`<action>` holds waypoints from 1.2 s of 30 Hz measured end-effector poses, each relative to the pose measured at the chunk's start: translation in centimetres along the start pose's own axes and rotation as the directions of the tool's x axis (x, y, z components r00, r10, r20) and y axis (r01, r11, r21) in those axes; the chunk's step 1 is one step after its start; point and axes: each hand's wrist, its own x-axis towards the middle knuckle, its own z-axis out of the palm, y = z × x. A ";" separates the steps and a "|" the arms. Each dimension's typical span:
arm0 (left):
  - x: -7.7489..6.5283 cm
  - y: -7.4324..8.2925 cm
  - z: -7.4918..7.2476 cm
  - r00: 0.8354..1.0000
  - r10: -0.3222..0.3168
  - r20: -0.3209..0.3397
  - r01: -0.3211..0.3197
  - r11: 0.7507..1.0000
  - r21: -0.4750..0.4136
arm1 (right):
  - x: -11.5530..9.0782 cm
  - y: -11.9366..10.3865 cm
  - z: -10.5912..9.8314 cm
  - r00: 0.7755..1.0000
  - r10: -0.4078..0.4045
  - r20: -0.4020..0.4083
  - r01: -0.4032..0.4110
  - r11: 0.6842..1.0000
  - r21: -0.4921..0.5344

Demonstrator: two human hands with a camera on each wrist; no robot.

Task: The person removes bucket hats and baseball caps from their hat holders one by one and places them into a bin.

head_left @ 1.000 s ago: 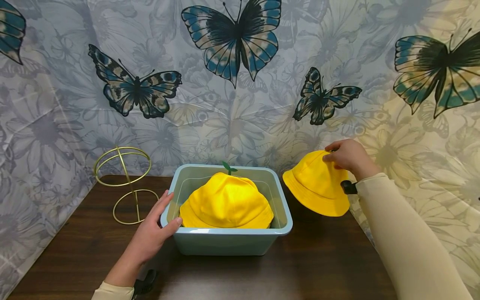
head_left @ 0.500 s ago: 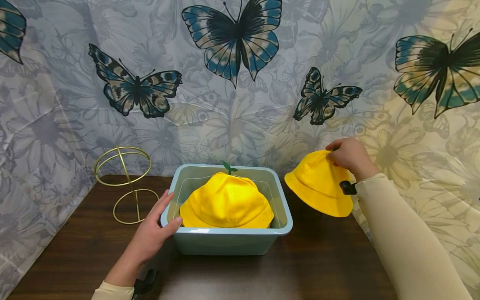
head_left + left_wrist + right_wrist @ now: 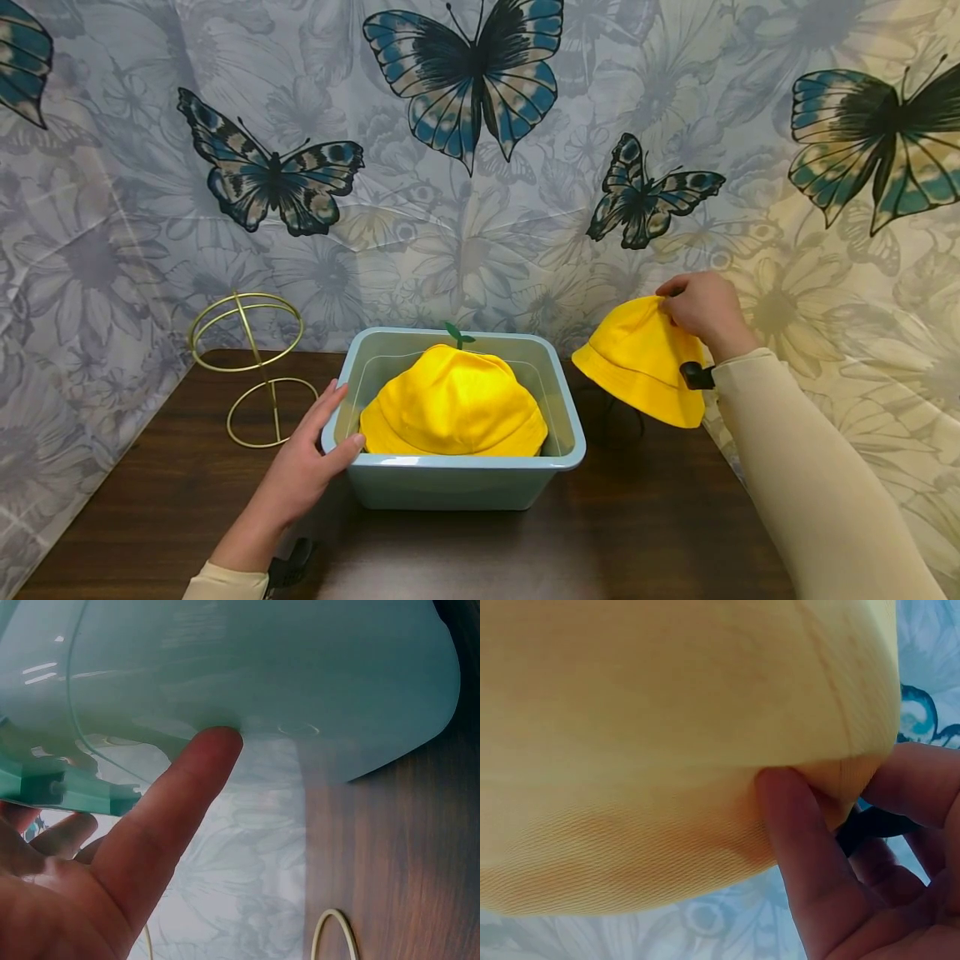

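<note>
A yellow bucket hat (image 3: pixel 637 358) hangs tilted at the right, my right hand (image 3: pixel 705 312) pinching the top of its crown. In the right wrist view, the thumb and fingers (image 3: pixel 799 840) press the yellow cloth, and a dark strip (image 3: pixel 874 826) shows between them. Under the brim, thin dark wire loops (image 3: pixel 641 425) stand on the table. Another yellow hat (image 3: pixel 453 408), with a green sprout (image 3: pixel 457 337) behind its top, sits in the light blue-green bin (image 3: pixel 450 483). My left hand (image 3: pixel 303 471) rests at the bin's left front corner, its fingers nearly straight against the rim and wall.
A gold wire stand (image 3: pixel 253 350) with round rings stands left of the bin, close beyond my left hand. The dark wooden table (image 3: pixel 480 554) runs back to a cloth (image 3: pixel 480 250) printed with butterflies and flowers.
My right hand has shifted slightly right and up with the hat, and more of the dark wire loops shows below the brim. My left hand and the bin stay put.
</note>
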 end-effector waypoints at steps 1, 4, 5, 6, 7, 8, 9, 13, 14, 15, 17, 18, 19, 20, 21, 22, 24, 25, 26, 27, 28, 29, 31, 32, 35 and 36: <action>0.0 0.0 0.0 1.000 0.002 0.000 -0.002 1.000 -0.001 | 0.0 0.0 0.0 1.000 0.003 -0.003 -0.003 1.000 -0.003; 0.0 0.0 0.0 1.000 0.005 -0.001 -0.005 1.000 0.001 | 0.1 -0.1 0.0 1.000 0.002 -0.010 -0.002 1.000 -0.018; 0.0 0.0 0.0 1.000 0.006 -0.002 -0.006 1.000 0.002 | 0.1 -0.1 -0.1 1.000 0.001 -0.011 -0.001 1.000 -0.024; 0.0 0.0 0.0 1.000 0.006 -0.003 -0.006 1.000 0.004 | 0.2 -0.2 -0.1 1.000 -0.001 -0.013 0.000 1.000 -0.031; 0.0 0.0 0.0 1.000 0.005 -0.004 -0.005 1.000 0.005 | 0.2 -0.3 -0.1 1.000 -0.004 -0.016 0.003 0.999 -0.037; 0.0 0.0 0.0 1.000 0.005 -0.006 -0.005 1.000 0.006 | 0.2 -0.3 -0.1 1.000 -0.009 -0.016 0.008 0.999 -0.041; 0.0 0.0 0.0 1.000 0.004 -0.006 -0.004 1.000 0.006 | 0.2 -0.4 -0.1 1.000 -0.014 -0.013 0.013 0.999 -0.047; -0.1 0.0 0.0 1.000 0.008 -0.009 -0.008 1.000 0.008 | 0.3 -0.7 -0.2 0.999 -0.035 0.008 0.035 0.997 -0.070; -0.1 0.0 0.0 1.000 0.009 -0.010 -0.009 1.000 0.008 | 0.3 -0.7 -0.2 0.999 -0.043 0.015 0.044 0.996 -0.082; -0.1 0.0 0.0 1.000 0.009 -0.010 -0.009 1.000 0.009 | 0.4 -0.8 -0.3 0.999 -0.051 0.019 0.053 0.994 -0.096; -0.1 0.0 0.0 1.000 0.011 -0.011 -0.011 1.000 0.009 | 0.5 -0.9 -0.4 0.997 -0.070 0.019 0.072 0.989 -0.128; -0.1 0.0 0.0 1.000 0.010 -0.011 -0.010 1.000 0.009 | 0.5 -1.0 -0.4 0.997 -0.077 0.019 0.079 0.987 -0.140; -0.1 0.0 0.0 1.000 0.009 -0.010 -0.009 1.000 0.009 | 0.6 -1.0 -0.5 0.997 -0.080 0.016 0.082 0.986 -0.146; -0.1 0.0 0.1 1.000 0.008 -0.010 -0.008 1.000 0.008 | 0.6 -1.0 -0.5 0.997 -0.082 0.011 0.082 0.985 -0.150; 0.0 0.0 0.1 1.000 0.008 -0.009 -0.008 1.000 0.008 | 0.6 -1.0 -0.5 0.997 -0.081 0.007 0.081 0.985 -0.152; 0.0 -0.1 0.1 1.000 0.010 -0.008 -0.010 1.000 0.007 | 0.6 -1.0 -0.5 0.997 -0.080 0.001 0.079 0.985 -0.153; -0.1 -0.1 0.1 1.000 0.012 -0.008 -0.012 1.000 0.006 | 0.6 -1.1 -0.6 0.997 -0.074 -0.013 0.071 0.986 -0.148; -0.1 -0.1 0.1 1.000 0.013 -0.008 -0.013 1.000 0.005 | 0.6 -1.1 -0.6 0.997 -0.073 -0.022 0.069 0.987 -0.147; -0.1 -0.1 0.1 1.000 0.015 -0.008 -0.015 1.000 0.005 | 0.6 -1.1 -0.6 0.997 -0.072 -0.031 0.066 0.987 -0.147; -0.1 -0.1 0.1 1.000 0.016 -0.009 -0.016 1.000 0.005 | 0.6 -1.2 -0.7 0.997 -0.070 -0.038 0.064 0.987 -0.146; -0.1 -0.1 0.1 1.000 0.018 -0.009 -0.018 1.000 0.005 | 0.5 -1.2 -0.8 0.996 -0.072 -0.046 0.064 0.987 -0.147; -0.1 0.0 0.1 1.000 0.018 -0.010 -0.018 1.000 0.007 | 0.5 -1.3 -0.8 0.996 -0.072 -0.054 0.063 0.987 -0.150; -0.1 0.0 0.1 1.000 0.019 -0.010 -0.019 1.000 0.009 | 0.5 -1.3 -1.0 0.995 -0.073 -0.074 0.062 0.987 -0.149; -0.1 0.0 0.1 1.000 0.020 -0.010 -0.020 1.000 0.010 | 0.5 -1.4 -1.1 0.994 -0.073 -0.082 0.060 0.987 -0.149; -0.1 0.0 0.1 1.000 0.022 -0.010 -0.022 1.000 0.009 | 0.5 -1.7 -1.2 0.992 -0.065 -0.112 0.049 0.988 -0.145; -0.2 0.0 0.1 1.000 0.021 -0.011 -0.021 1.000 0.008 | 0.5 -1.8 -1.3 0.990 -0.062 -0.126 0.045 0.989 -0.138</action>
